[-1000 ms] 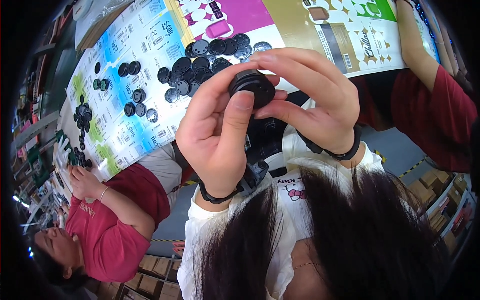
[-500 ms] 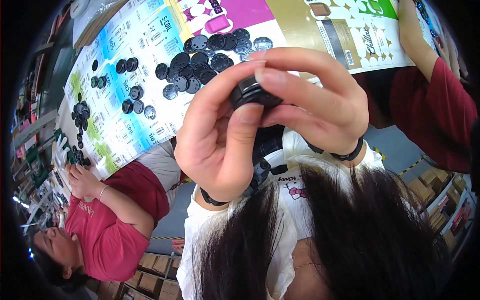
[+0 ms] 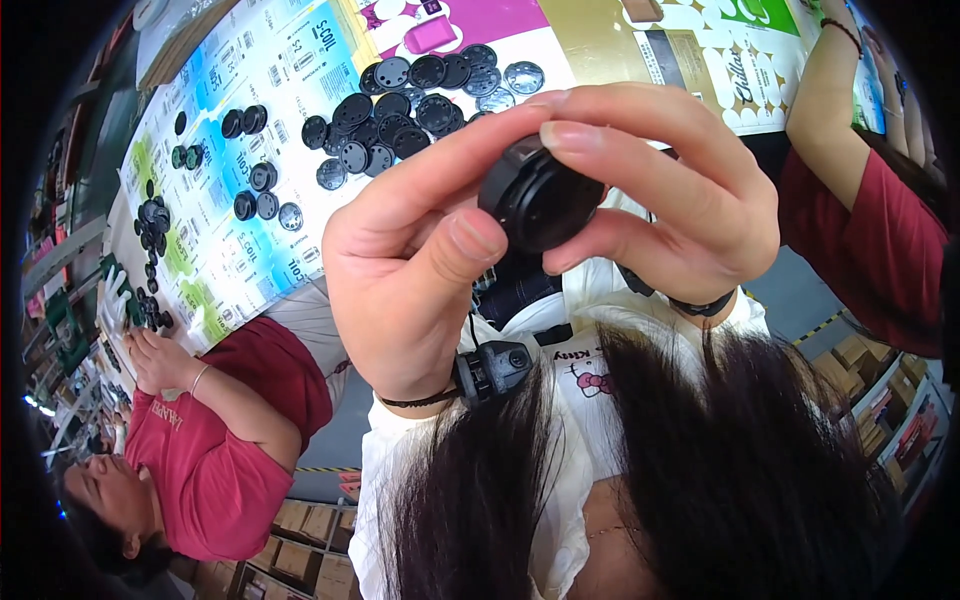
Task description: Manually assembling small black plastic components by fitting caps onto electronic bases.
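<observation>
Between my two hands, a short black round part (image 3: 548, 200), like a plastic cap or housing, is tilted so its smooth dark face shows. My left hand (image 3: 400, 270) grips its left side, with the thumb below and the index finger along the top. From the other side, my right hand (image 3: 690, 190) closes on it with fingertips above and the thumb at the lower edge. Just beyond my hands, a pile of black discs with small holes (image 3: 395, 125) lies on the printed sheets (image 3: 290, 60) covering the table. Part of the pile is hidden behind my fingers.
Small groups of black round parts (image 3: 245, 122) stand farther left, with more black pieces (image 3: 152, 222) near the table's left edge. A co-worker in a red shirt (image 3: 215, 450) works at the left; another person's red sleeve (image 3: 870, 240) is at the right. Cardboard boxes (image 3: 305, 520) fill shelves behind.
The black part has turned, so more of its round face shows. My hands have spread slightly apart around it, and my left thumb has shifted off its front.
</observation>
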The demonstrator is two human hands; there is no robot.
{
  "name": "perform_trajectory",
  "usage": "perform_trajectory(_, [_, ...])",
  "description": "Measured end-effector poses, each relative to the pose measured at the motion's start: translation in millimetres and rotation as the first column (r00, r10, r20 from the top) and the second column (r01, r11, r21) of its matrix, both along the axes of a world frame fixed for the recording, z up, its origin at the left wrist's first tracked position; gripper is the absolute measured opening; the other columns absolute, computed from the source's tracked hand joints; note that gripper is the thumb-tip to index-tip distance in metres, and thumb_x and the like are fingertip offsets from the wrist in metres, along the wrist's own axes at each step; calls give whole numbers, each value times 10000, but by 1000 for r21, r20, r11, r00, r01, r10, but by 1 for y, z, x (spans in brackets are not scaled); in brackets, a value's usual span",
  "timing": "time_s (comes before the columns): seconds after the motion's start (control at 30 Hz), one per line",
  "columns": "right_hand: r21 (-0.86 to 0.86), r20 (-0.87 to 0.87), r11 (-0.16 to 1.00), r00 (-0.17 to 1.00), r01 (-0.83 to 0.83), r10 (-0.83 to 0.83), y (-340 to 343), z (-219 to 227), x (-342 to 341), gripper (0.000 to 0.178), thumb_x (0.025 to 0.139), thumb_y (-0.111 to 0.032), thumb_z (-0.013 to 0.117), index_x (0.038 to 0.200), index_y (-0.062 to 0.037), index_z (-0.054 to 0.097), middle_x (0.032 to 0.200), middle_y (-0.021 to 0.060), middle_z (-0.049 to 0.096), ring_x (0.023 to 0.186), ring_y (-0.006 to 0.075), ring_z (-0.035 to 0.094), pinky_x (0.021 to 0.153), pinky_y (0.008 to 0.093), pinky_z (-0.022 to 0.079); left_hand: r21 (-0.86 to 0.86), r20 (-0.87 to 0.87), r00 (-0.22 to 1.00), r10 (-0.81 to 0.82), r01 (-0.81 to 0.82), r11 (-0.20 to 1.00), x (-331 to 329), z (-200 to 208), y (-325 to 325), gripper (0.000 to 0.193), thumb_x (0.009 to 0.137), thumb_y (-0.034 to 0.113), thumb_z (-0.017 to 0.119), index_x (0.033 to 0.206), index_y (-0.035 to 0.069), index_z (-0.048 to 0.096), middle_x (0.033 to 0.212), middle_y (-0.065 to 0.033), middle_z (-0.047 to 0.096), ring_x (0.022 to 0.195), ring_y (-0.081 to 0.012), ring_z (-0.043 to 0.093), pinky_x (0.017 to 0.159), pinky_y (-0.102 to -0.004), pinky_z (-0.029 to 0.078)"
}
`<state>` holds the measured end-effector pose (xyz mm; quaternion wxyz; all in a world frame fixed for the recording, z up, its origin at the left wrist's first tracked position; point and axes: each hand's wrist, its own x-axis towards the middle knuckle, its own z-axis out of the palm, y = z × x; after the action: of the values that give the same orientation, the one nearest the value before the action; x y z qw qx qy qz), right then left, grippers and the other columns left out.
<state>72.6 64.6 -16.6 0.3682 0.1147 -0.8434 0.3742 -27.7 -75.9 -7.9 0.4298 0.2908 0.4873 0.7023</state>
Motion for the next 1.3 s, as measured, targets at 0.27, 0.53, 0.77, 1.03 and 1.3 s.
perform_trajectory(0.27, [59, -14, 998, 1000, 25, -24, 3, 1, 0, 481, 538, -109, 712, 944, 79, 533, 931, 209, 526, 796, 254, 549, 661, 263, 457, -85, 61, 996, 59, -54, 995, 3, 1, 5, 644, 716, 388, 585, 1109, -85, 397, 1021, -182, 510, 907, -230, 537, 774, -299, 450])
perform_trajectory(0.53, [33, 31, 999, 999, 32, -33, 1, 1, 6, 485, 550, -120, 714, 957, 72, 532, 943, 200, 522, 794, 235, 550, 666, 255, 456, -76, 21, 998, 64, -63, 995, 6, -1, 5, 641, 713, 391, 588, 1101, -87, 411, 1014, -169, 517, 898, -208, 540, 767, -283, 449])
perform_trajectory(0.77, [29, 36, 999, 999, 28, -29, 2, 3, 4, 488, 557, -132, 715, 962, 69, 532, 945, 199, 520, 788, 223, 553, 664, 248, 459, -76, 57, 997, 54, -49, 996, 5, 0, 6, 653, 706, 391, 595, 1106, -89, 405, 1022, -169, 512, 895, -200, 541, 774, -281, 445])
perform_trajectory(1.03, [79, 3, 995, 998, 65, -65, 4, -1, 0, 461, 561, -86, 708, 962, 62, 537, 944, 211, 522, 787, 234, 563, 663, 250, 470, 24, 5, 997, 76, -76, 997, 6, -4, 8, 552, 756, 287, 565, 1113, -96, 392, 1042, -189, 498, 896, -244, 540, 778, -299, 446])
perform_trajectory(1.3, [102, -76, 992, 995, 75, -67, 3, -14, -3, 433, 594, -34, 670, 991, 57, 523, 959, 219, 518, 816, 265, 563, 697, 276, 469, 86, -165, 942, 292, -282, 956, 23, -6, 16, 341, 806, 130, 488, 1038, -112, 433, 951, -200, 535, 855, -278, 551, 762, -323, 453])
